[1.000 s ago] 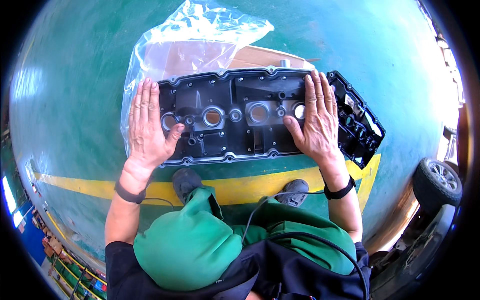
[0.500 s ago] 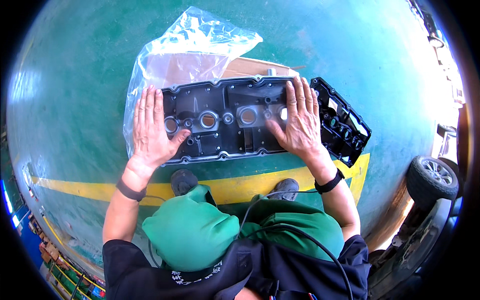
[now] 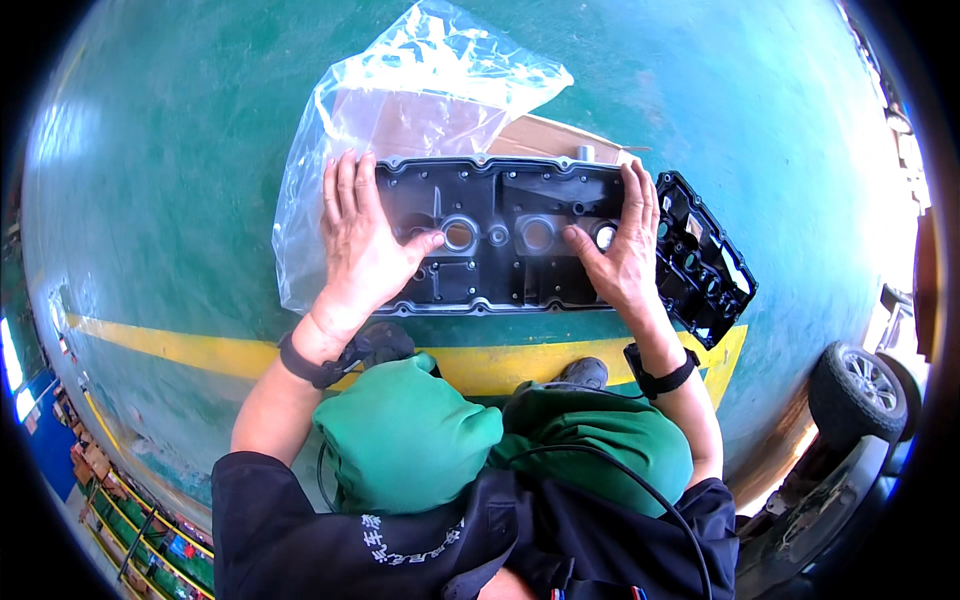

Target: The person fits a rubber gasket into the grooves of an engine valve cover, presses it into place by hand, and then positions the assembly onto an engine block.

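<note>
A long black engine valve cover (image 3: 475, 264) lies crosswise before me, its ribbed, bolt-holed inner side showing and round openings along its middle. Over its left end rests my left hand (image 3: 362, 240), fingers spread toward the far edge, thumb beside a round opening. My right hand (image 3: 630, 250) lies at the right end, fingers extended to the far corner and thumb pointing inward over the face. Both hands touch the cover with thumbs apart from the fingers. The cover's left end is largely hidden by my left hand.
A second, smaller-looking black cover (image 3: 705, 262) lies at an angle on the right. Beyond are clear plastic wrapping (image 3: 440, 65) and cardboard (image 3: 555, 140). A yellow line (image 3: 200, 348) crosses the green floor (image 3: 180, 200). A wheel (image 3: 862, 392) stands at far right.
My left hand has shifted inward along the cover and now hides its leftmost openings. My right hand has turned slightly, its fingers closer together. The whole view has moved a little.
</note>
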`<state>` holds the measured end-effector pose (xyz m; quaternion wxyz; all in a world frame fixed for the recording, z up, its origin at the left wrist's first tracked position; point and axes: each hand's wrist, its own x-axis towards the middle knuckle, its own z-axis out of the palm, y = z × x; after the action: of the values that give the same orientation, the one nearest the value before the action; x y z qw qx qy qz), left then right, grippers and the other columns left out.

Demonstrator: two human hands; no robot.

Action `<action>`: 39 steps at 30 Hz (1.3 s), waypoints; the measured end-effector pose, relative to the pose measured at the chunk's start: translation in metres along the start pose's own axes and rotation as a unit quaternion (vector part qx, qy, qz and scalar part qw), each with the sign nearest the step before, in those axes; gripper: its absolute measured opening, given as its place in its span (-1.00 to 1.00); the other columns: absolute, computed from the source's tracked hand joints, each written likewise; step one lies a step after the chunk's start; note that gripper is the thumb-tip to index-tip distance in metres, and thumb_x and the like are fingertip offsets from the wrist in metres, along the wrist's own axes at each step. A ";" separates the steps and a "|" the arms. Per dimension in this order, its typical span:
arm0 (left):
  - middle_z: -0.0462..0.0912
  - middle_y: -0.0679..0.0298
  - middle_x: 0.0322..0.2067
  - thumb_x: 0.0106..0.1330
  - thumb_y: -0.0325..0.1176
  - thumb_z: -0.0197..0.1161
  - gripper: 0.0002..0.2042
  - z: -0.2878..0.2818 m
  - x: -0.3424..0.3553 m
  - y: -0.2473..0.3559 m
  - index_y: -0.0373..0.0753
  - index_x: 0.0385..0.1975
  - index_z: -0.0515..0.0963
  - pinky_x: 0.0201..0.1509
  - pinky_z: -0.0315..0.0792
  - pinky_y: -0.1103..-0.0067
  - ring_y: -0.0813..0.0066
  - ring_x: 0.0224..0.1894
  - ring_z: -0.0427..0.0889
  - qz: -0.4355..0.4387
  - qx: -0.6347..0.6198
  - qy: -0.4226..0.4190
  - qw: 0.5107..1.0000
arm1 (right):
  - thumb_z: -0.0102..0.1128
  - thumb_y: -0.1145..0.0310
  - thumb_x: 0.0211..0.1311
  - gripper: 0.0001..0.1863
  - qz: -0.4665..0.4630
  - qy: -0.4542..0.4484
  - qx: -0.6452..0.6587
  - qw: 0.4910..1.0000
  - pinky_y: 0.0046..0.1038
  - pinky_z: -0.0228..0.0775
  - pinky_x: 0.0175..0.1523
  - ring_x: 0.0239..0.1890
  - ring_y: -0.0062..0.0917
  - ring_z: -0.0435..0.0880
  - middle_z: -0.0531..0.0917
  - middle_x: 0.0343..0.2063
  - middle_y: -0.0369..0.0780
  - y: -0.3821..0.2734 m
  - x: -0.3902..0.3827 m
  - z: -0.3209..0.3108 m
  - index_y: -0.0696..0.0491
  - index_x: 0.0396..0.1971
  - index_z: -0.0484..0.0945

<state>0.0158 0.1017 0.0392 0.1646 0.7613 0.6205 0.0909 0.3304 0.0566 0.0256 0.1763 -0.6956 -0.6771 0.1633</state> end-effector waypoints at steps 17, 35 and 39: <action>0.11 -0.22 0.43 -0.19 0.13 0.68 0.27 -0.009 0.015 0.022 -0.45 0.46 0.07 0.56 -0.03 -0.03 -0.26 0.54 -0.11 -0.061 0.046 -0.070 0.995 | 0.65 0.21 -0.06 0.07 0.125 -0.189 -0.019 0.974 -0.03 0.42 0.37 0.43 0.13 0.24 0.08 0.48 0.05 -0.023 0.041 -0.036 -0.02 0.47 0.19; 0.14 -0.16 0.48 -0.08 0.47 0.41 0.31 -0.013 0.044 0.038 -0.49 0.48 0.06 0.60 -0.29 -0.06 -0.08 0.60 -0.09 0.053 0.059 -0.213 0.974 | 0.68 -0.09 -0.21 0.20 -0.017 -0.239 -0.099 0.966 0.01 0.30 0.41 0.49 -0.02 0.15 0.35 0.37 -0.05 -0.023 0.053 -0.046 0.13 0.41 0.22; 0.20 -0.15 0.44 -0.11 0.42 0.49 0.30 0.003 0.059 0.057 -0.47 0.47 0.07 0.58 -0.23 -0.10 -0.07 0.58 -0.03 0.068 0.051 -0.222 0.971 | 0.71 -0.05 -0.26 0.19 -0.011 -0.241 -0.076 0.967 -0.01 0.30 0.41 0.48 -0.04 0.17 0.40 0.33 -0.05 -0.030 0.060 -0.051 0.13 0.39 0.26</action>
<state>0.0813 0.1490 0.0534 0.2521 0.8104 0.5191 -0.1012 0.3290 0.1158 0.0855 -0.0437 -0.6391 -0.7178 0.2727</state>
